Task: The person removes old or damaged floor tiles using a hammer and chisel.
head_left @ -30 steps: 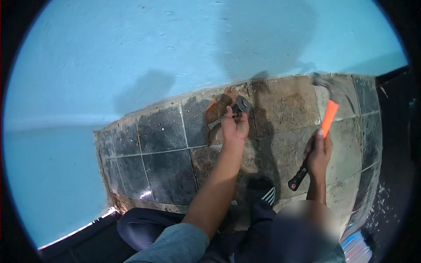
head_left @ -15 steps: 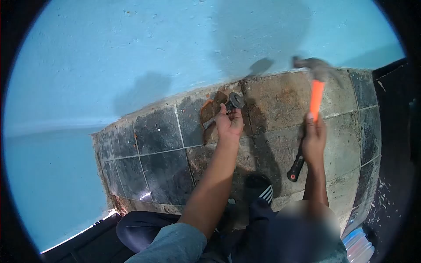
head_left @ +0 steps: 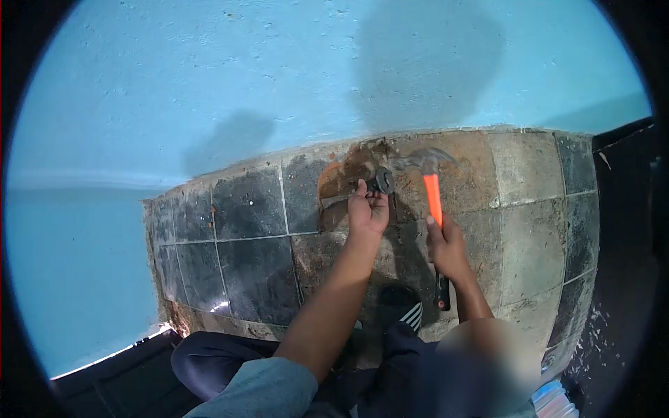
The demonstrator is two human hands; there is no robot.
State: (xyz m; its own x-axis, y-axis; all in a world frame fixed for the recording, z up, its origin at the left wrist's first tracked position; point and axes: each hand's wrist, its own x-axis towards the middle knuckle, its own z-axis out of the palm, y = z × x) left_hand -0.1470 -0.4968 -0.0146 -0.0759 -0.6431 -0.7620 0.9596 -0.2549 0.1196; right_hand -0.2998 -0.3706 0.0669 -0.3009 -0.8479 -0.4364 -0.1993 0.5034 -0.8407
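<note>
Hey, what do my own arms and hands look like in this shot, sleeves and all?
Your left hand and right hand are bare, with no gloves and no watch or band visible at either wrist. A loose, plain grey-blue sleeve ends near the left elbow. Blur hides the upper right arm, so I can't tell its sleeve.

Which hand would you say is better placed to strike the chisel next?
Probably the right hand: it grips the claw hammer, whose head is near the round end of the chisel, while the left hand is occupied holding it.
</note>
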